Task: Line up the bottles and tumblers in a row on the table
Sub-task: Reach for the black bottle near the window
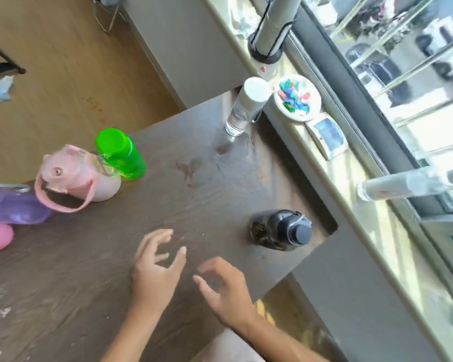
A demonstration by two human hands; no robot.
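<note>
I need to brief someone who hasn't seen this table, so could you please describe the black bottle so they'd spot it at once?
Start at the dark table and go to its corner nearest the window sill. The black bottle stands there alone, just beyond the right hand. It is the only dark one, with a black cap; the others are green, pink, purple or clear.

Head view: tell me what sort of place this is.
Probably a room in a home or office, several floors up. A dark wooden table stands against a window ledge; parked cars show far below through the window, and the wood floor looks indoor.
</note>
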